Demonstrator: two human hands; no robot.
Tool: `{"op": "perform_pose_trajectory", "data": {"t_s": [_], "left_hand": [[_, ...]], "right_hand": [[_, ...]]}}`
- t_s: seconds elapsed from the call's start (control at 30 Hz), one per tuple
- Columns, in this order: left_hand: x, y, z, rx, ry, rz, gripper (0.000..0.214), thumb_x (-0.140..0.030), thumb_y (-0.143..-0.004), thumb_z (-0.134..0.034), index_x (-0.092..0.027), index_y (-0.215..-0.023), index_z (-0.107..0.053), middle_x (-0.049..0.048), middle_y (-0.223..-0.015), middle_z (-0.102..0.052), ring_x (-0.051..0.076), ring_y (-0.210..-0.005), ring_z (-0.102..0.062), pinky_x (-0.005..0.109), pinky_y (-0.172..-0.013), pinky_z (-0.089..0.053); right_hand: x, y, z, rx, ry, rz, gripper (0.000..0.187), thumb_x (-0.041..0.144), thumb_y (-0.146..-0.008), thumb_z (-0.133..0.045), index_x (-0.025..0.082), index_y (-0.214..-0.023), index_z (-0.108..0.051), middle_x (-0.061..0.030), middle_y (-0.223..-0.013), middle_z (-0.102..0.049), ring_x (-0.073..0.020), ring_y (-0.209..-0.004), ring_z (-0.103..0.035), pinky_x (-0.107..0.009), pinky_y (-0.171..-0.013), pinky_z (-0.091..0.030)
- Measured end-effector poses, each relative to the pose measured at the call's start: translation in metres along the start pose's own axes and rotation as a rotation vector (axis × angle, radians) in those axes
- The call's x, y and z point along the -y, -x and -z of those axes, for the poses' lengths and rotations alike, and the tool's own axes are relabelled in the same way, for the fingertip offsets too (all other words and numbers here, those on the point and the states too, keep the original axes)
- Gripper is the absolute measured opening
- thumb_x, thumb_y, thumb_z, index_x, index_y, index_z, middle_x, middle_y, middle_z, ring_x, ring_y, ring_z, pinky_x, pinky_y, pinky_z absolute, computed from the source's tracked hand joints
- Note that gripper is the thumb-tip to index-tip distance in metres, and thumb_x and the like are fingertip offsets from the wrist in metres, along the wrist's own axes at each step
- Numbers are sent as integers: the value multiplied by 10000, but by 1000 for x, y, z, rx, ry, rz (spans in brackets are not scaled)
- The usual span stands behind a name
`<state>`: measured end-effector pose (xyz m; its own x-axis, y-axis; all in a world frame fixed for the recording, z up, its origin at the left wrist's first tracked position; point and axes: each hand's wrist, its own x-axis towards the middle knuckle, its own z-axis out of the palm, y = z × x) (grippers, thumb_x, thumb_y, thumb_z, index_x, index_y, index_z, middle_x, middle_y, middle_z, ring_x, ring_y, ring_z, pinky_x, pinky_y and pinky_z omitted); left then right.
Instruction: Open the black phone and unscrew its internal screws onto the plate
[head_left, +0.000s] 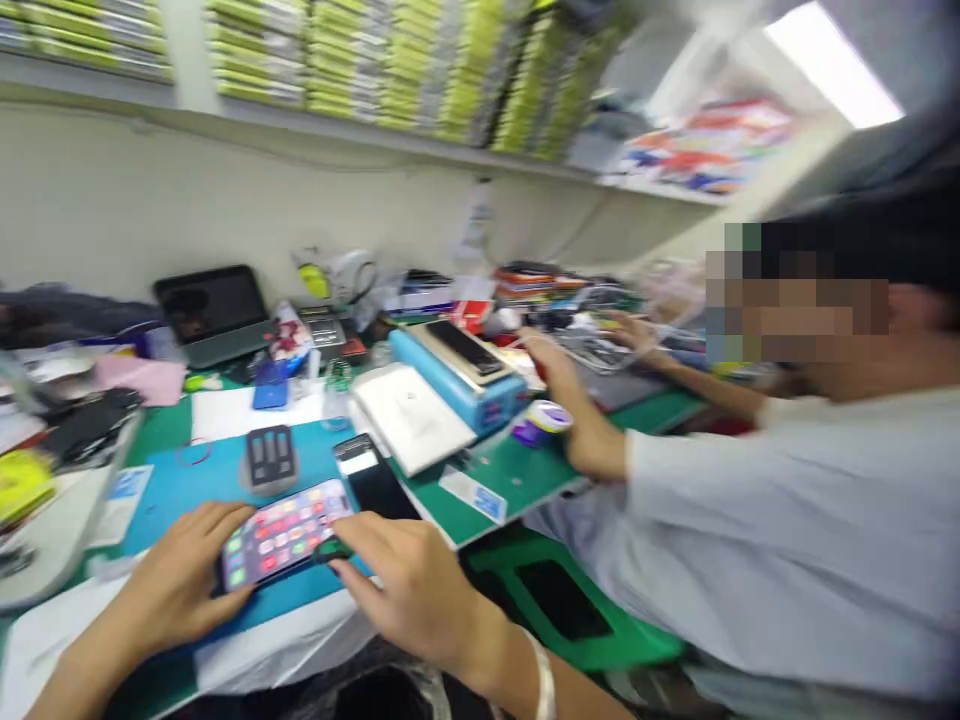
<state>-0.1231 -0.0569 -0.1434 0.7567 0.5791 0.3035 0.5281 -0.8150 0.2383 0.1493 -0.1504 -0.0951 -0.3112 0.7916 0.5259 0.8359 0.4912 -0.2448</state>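
A lit smartphone (289, 530) with rows of app icons lies over a blue mat (176, 495), its screen facing up. My left hand (187, 565) grips its left end, thumb below and fingers above. At the phone's right end is my right hand (412, 580), thumb and forefinger closed around a small dark piece (332, 549) against the screen's edge; blur hides what it is. Just behind the phone stands a dark block with slots (271, 457). A second phone (375, 480), mostly black with a white patch on its screen, lies beyond my right hand.
A white box (412, 415) and a blue box (457, 375) with a phone on top stand behind. To the right sits a co-worker (780, 520), arms over the bench. Clutter and a tablet (214, 310) line the wall; a shelf (375, 125) of stacked boxes hangs above.
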Motion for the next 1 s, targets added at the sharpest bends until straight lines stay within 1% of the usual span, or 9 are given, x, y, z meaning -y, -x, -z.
{"op": "perform_pose_trajectory", "data": {"t_s": [0.07, 0.17, 0.33, 0.43, 0.5, 0.57, 0.67, 0.8, 1.0], "left_hand": [[-5, 9, 10, 93, -3, 76, 594, -387, -788, -660, -203, -1327, -491, 98, -1291, -587, 282, -1127, -574, 405, -949, -487], [-11, 0, 13, 141, 38, 140, 582, -347, -776, -657, -178, -1309, -496, 111, -1273, -578, 288, -1127, -557, 421, -941, -474], [-14, -3, 12, 189, 80, 147, 596, -322, -778, -652, -173, -1324, -466, 122, -1284, -552, 296, -1137, -528, 458, -957, -451], [-23, 0, 16, 133, 44, 80, 613, -322, -780, -667, -203, -1347, -468, 152, -1366, -464, 333, -1192, -481, 501, -967, -435], [-33, 0, 19, 84, 28, -5, 552, -354, -795, -680, -255, -1312, -515, 141, -1411, -403, 352, -1237, -432, 520, -979, -411], [-44, -1, 21, 76, 39, -62, 455, -395, -819, -676, -288, -1247, -565, 118, -1400, -406, 345, -1229, -427, 511, -962, -400], [-50, -2, 20, 98, 54, -55, 352, -426, -835, -666, -280, -1152, -621, 110, -1357, -445, 336, -1176, -457, 495, -911, -393], [-47, 0, 15, 129, 64, -26, 271, -457, -845, -659, -273, -1044, -658, 99, -1344, -462, 335, -1166, -463, 482, -885, -373], [-47, 2, 13, 130, 31, -27, 280, -481, -868, -622, -267, -1043, -668, 106, -1348, -472, 334, -1158, -474, 472, -882, -362]], "right_hand": [[-3, 0, -2, -23, -104, 49, 157, 224, -956, -476, 173, -1049, -591, -40, -865, -698, -164, -736, -668, -291, -605, -546], [-1, 0, 0, -45, -135, 71, 173, 204, -956, -479, 152, -1083, -584, -57, -890, -705, -167, -717, -681, -288, -581, -541], [4, -2, 1, -46, -109, 70, 176, 180, -953, -495, 147, -1099, -589, -61, -906, -717, -146, -699, -684, -258, -596, -535], [4, -1, 1, -60, -97, 67, 177, 174, -957, -485, 142, -1092, -593, -70, -908, -721, -146, -704, -690, -256, -589, -530], [4, 1, 2, -56, -100, 57, 173, 167, -950, -489, 141, -1079, -602, -68, -904, -720, -144, -701, -691, -257, -583, -531], [4, 3, 2, -54, -103, 47, 176, 159, -941, -503, 137, -1081, -607, -65, -905, -719, -143, -694, -691, -255, -579, -535], [4, 7, 2, -60, -96, 30, 182, 170, -943, -512, 141, -1099, -600, -69, -926, -721, -143, -705, -694, -249, -593, -547], [3, 9, 2, -50, -90, 34, 178, 175, -949, -516, 145, -1109, -588, -67, -937, -719, -147, -725, -695, -249, -605, -550], [4, 6, 3, -48, -79, 45, 178, 180, -955, -508, 148, -1113, -586, -74, -951, -724, -147, -714, -695, -249, -597, -539]]}}
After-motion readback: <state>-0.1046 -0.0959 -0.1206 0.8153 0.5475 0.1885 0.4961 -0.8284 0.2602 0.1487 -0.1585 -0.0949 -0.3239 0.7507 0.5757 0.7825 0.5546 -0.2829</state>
